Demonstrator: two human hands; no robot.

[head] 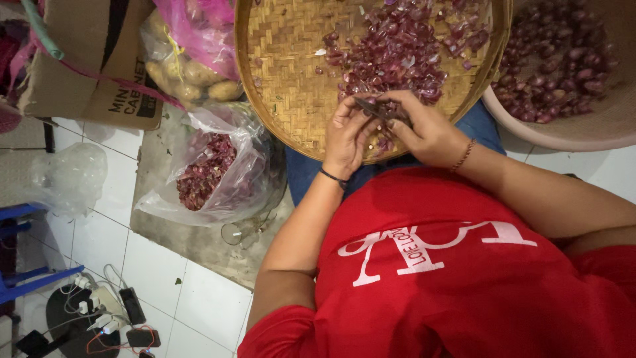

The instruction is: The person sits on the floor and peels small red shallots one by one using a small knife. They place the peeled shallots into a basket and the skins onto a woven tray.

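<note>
My left hand (344,136) and my right hand (427,132) meet over the near rim of a round woven tray (291,93) resting on my lap. A small dark knife (379,108) lies between them, gripped by my right hand, its blade pointing toward the left hand. My left hand's fingers are closed around something small that I cannot see clearly, likely a shallot. A heap of peeled purple shallots (397,53) covers the far part of the tray.
A pink basin (596,126) of whole shallots (556,73) stands at the right. On the floor to the left are a clear plastic bag of red skins (205,169), a bag of potatoes (189,76), a cardboard box (93,59), a power strip with chargers (109,308) and a blue stool (26,278).
</note>
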